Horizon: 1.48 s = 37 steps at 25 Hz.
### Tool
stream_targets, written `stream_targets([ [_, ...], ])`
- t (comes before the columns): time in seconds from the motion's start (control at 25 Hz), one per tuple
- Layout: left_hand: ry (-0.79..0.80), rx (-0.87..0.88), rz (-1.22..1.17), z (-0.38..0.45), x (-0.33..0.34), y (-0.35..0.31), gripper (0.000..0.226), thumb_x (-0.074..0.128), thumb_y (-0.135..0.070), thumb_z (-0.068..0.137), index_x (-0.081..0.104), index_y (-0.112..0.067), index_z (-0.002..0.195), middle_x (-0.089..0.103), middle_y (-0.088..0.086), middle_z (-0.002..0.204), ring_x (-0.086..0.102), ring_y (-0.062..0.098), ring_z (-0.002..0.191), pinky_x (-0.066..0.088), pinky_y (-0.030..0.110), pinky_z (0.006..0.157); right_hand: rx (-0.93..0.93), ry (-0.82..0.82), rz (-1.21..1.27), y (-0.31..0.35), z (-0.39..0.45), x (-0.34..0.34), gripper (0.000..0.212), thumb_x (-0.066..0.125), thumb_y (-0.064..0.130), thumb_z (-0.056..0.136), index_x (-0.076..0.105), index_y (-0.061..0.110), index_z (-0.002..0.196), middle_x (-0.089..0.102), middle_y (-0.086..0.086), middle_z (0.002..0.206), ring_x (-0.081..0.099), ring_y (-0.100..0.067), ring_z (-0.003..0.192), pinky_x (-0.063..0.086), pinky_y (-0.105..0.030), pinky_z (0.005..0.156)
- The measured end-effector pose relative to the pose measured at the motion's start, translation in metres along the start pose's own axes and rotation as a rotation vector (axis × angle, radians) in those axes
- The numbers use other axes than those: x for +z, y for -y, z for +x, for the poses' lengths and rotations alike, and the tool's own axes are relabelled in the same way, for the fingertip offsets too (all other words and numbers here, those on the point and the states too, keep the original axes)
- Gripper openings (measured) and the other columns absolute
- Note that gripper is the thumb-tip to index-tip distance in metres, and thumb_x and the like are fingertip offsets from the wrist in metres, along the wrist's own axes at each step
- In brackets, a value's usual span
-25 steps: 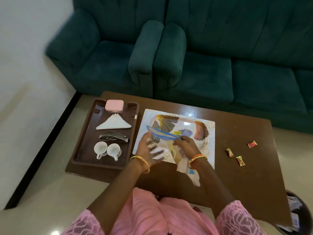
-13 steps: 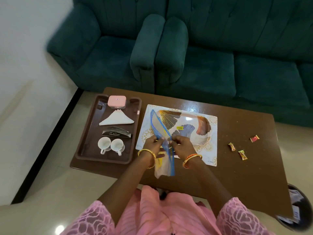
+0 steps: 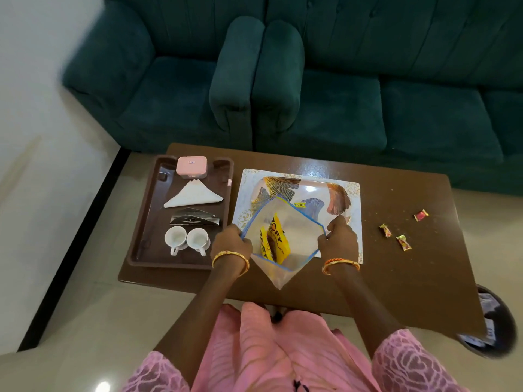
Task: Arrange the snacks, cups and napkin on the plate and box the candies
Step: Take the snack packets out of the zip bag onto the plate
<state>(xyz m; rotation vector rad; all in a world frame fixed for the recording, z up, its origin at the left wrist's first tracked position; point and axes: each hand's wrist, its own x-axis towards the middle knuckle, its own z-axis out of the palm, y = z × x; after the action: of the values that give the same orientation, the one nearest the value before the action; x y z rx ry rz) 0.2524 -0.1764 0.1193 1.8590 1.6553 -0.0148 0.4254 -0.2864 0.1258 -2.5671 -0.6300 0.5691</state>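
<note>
My left hand (image 3: pixel 230 243) and my right hand (image 3: pixel 338 240) each pinch one side of a clear zip bag (image 3: pixel 294 230) with a blue rim, holding its mouth wide apart above the near edge of the plate. Yellow snack packets (image 3: pixel 274 241) stand inside the bag. The glass plate (image 3: pixel 319 193) with leaf patterns lies on a white placemat (image 3: pixel 355 222). A brown tray (image 3: pixel 147 216) on the left holds a pink box (image 3: pixel 192 164), a folded white napkin (image 3: pixel 193 195), a dark napkin holder (image 3: pixel 194 217) and two white cups (image 3: pixel 186 239). Three wrapped candies (image 3: pixel 402 234) lie on the table to the right.
The brown table (image 3: pixel 410 278) stands in front of a green sofa (image 3: pixel 311 80). A dark bin (image 3: pixel 493 321) with paper in it sits on the floor at the table's near right corner. My pink clothing fills the bottom of the view.
The bag was held pinched narrow between my hands; now my hands have moved apart and the bag's mouth is spread wide, showing the yellow packets inside.
</note>
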Motion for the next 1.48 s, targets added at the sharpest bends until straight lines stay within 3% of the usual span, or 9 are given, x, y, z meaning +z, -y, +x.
stream_targets([
  [0.2,0.019,0.027,-0.102,0.002,0.010,0.004,0.016,0.061,-0.024,0.080,0.060,-0.008,0.079,0.067,0.016,0.089,0.062,0.034,0.084,0.042,0.031,0.066,-0.325,-0.131,0.327,0.018,-0.029,0.004,0.006,0.059,0.002,0.078,0.056,0.005,0.081,0.063,-0.017,0.080,0.060,-0.031,0.074,0.053,-0.039,0.066],
  [0.32,0.010,0.086,-0.138,0.007,0.014,0.001,0.018,0.064,-0.022,0.075,0.060,-0.005,0.072,0.058,0.017,0.094,0.058,0.033,0.082,0.042,0.032,0.068,-0.310,0.311,-0.027,0.038,-0.003,0.046,0.021,0.056,0.011,0.083,0.060,0.002,0.101,0.064,-0.022,0.106,0.060,-0.036,0.100,0.050,-0.042,0.088],
  [0.44,0.025,0.097,-0.127,0.014,0.021,-0.002,0.016,0.063,-0.017,0.071,0.058,-0.002,0.066,0.055,0.019,0.095,0.056,0.032,0.088,0.045,0.035,0.074,-0.094,0.642,-0.381,0.042,0.042,0.100,0.052,0.055,0.021,0.090,0.036,-0.003,0.132,0.043,-0.023,0.137,0.041,-0.037,0.129,0.037,-0.043,0.107],
  [0.64,-0.021,-0.001,-0.106,0.018,0.035,-0.011,0.012,0.059,-0.013,0.066,0.048,-0.014,0.069,0.049,0.012,0.094,0.055,0.035,0.083,0.047,0.038,0.071,0.058,0.520,-0.291,0.003,0.063,0.151,0.051,0.054,0.028,0.089,0.037,0.005,0.132,0.045,-0.019,0.136,0.046,-0.036,0.126,0.039,-0.045,0.103],
  [0.84,-0.047,-0.093,-0.132,0.019,0.048,-0.023,0.026,0.060,-0.024,0.078,0.050,-0.012,0.098,0.056,0.011,0.106,0.058,0.035,0.091,0.046,0.038,0.074,0.038,0.422,-0.204,-0.012,0.065,0.146,0.030,0.047,0.016,0.091,0.054,0.007,0.119,0.053,-0.021,0.125,0.052,-0.039,0.116,0.044,-0.044,0.095],
  [1.08,-0.154,-0.176,-0.132,0.012,0.058,-0.046,0.026,0.049,-0.031,0.090,0.052,-0.006,0.095,0.061,0.018,0.103,0.059,0.040,0.092,0.038,0.035,0.068,-0.051,0.416,0.065,-0.009,0.046,0.069,0.010,0.056,0.009,0.082,0.060,0.006,0.091,0.068,-0.021,0.099,0.061,-0.036,0.095,0.047,-0.035,0.077],
  [1.2,-0.142,-0.178,-0.149,0.011,0.057,-0.054,0.024,0.048,-0.027,0.091,0.050,-0.004,0.098,0.063,0.022,0.102,0.059,0.043,0.094,0.044,0.041,0.073,-0.105,0.326,0.273,-0.009,0.031,0.015,0.012,0.061,0.006,0.077,0.064,0.015,0.083,0.070,-0.005,0.081,0.060,-0.019,0.075,0.043,-0.020,0.066],
  [1.32,-0.082,-0.157,-0.087,0.019,0.055,-0.063,0.029,0.047,-0.019,0.090,0.046,-0.005,0.116,0.063,0.025,0.108,0.059,0.045,0.099,0.047,0.045,0.078,-0.060,0.242,0.444,-0.019,0.045,-0.038,0.026,0.069,0.007,0.075,0.053,0.027,0.071,0.064,0.003,0.068,0.058,-0.012,0.061,0.042,-0.011,0.052],
  [1.48,0.040,-0.079,0.084,0.038,0.060,-0.082,0.039,0.046,-0.028,0.089,0.045,-0.009,0.123,0.064,0.024,0.110,0.058,0.045,0.102,0.048,0.046,0.083,0.045,0.088,0.695,-0.058,0.114,-0.068,0.027,0.067,-0.001,0.080,0.056,0.022,0.089,0.068,-0.014,0.096,0.065,-0.028,0.086,0.054,-0.040,0.075],
])
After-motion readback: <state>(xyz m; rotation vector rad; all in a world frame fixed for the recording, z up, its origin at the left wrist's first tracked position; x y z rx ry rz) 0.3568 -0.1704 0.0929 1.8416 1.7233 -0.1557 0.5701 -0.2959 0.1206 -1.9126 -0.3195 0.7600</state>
